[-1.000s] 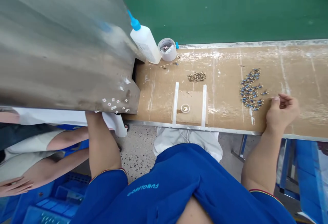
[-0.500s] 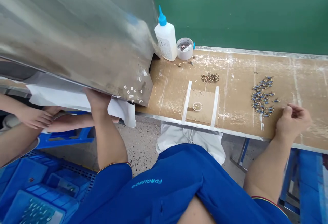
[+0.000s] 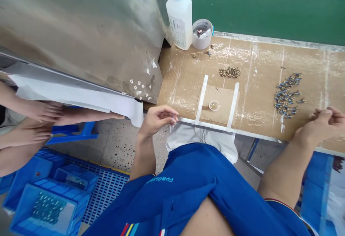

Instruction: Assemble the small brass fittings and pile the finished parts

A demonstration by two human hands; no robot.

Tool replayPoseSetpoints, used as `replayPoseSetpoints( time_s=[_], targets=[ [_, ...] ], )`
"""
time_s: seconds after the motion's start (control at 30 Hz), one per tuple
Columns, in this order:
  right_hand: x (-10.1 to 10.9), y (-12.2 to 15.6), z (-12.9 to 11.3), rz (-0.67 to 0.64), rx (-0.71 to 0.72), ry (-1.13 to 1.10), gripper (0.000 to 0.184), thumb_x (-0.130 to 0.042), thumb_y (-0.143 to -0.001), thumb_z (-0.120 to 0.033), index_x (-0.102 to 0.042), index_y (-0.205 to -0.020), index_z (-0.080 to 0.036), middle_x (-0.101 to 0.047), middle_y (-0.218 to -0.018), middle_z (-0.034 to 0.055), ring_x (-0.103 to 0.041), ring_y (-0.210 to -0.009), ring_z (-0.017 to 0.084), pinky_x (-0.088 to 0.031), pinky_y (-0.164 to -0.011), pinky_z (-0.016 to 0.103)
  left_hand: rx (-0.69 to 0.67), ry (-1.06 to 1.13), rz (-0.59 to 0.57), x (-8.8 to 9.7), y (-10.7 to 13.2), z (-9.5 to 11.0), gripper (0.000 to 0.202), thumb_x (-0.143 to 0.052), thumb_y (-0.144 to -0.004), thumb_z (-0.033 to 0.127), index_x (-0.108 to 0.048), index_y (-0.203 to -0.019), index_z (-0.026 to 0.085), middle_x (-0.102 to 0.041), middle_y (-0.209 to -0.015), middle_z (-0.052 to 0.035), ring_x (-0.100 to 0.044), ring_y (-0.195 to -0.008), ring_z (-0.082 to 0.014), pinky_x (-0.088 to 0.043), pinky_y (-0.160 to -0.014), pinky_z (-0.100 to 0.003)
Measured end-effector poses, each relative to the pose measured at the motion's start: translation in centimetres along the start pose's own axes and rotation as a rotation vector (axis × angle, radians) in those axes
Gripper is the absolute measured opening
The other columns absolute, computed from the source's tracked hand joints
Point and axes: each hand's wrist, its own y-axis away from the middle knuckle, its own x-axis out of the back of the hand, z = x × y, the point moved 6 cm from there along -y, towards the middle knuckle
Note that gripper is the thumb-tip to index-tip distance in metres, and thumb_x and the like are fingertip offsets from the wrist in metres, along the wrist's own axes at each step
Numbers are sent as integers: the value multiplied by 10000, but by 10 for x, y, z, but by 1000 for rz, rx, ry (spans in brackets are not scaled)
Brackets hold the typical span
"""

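Note:
My left hand (image 3: 161,120) is over the front edge of the cardboard-covered bench (image 3: 178,92), its thumb and fingertips drawn together. Anything between them is too small to make out. To its right, a small clear ring-like dish (image 3: 214,105) sits on a cardboard square (image 3: 225,97) held by two white tape strips. My right hand (image 3: 325,122) hovers low over the bench at the right, fingers curled into a pinch; what it holds, if anything, is hidden. Beside it lies a pile of small blue and brass-coloured parts (image 3: 287,95). Farther back is a pile of small brass-coloured parts (image 3: 230,72).
A white bottle with a blue nozzle (image 3: 180,22) and a tape roll (image 3: 202,34) stand at the back. A metal housing (image 3: 107,41) blocks the left, with white bits on it. Another person's hands (image 3: 40,113) rest at far left. Blue crates (image 3: 51,207) stand below.
My left hand has come out from beneath the metal housing and moved right to the bench edge. My right hand has shifted slightly right, its fingers more closed. The view has tilted down.

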Motion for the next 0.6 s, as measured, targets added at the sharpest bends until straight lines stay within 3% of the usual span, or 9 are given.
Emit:
replayPoseSetpoints(
  time_s=[0.07, 0.13, 0.27, 0.33, 0.43, 0.6],
  targets=[
    [2, 24, -18, -9, 33, -32, 153, -587, -837, -340, -467, -771, -273, -509, -746, 12, -638, -735, 210, -529, -798, 479, -3, 118, -96, -24, -21, -16, 376, -904, -678, 443, -686, -748, 145, -707, -671, -55, -640, -526, -121, -581, -496, -246],
    [-5, 61, -44, -174, 114, -89, 130, -575, -839, -370, -540, -848, -245, -569, -783, 26, -642, -728, 190, -548, -762, 431, -12, 208, -157, -44, -37, -28, 413, -914, -665, 450, -656, -715, 131, -702, -661, -51, -635, -519, -109, -573, -498, -227],
    [-40, 154, -82, -797, 112, -174, 258, -650, -857, -460, -647, -922, -210, -675, -813, 43, -682, -744, 176, -575, -739, 363, 28, 295, -140, -67, -55, -50, 463, -931, -613, 495, -694, -731, 114, -696, -653, -34, -619, -504, -91, -554, -488, -201],
    [-53, 187, -89, -988, 82, -208, 285, -642, -877, -487, -665, -972, -219, -712, -851, 48, -701, -790, 181, -584, -760, 357, 59, 301, -121, -71, -58, -57, 463, -927, -613, 501, -727, -771, 115, -713, -691, -42, -627, -528, -93, -561, -504, -206],
    [-66, 212, -91, -1112, 49, -222, 311, -645, -891, -497, -681, -1031, -221, -733, -890, 55, -700, -817, 183, -582, -751, 346, 70, 308, -122, -74, -56, -62, 447, -914, -642, 494, -749, -827, 122, -726, -738, -51, -638, -573, -97, -569, -542, -216],
    [-77, 218, -86, -1116, 2, -211, 289, -678, -879, -473, -707, -1010, -217, -721, -831, 36, -661, -737, 165, -553, -698, 323, -30, 248, -139, -77, -55, -54, 403, -870, -705, 498, -739, -832, 139, -705, -770, -52, -634, -642, -115, -565, -615, -246]
  ],
)
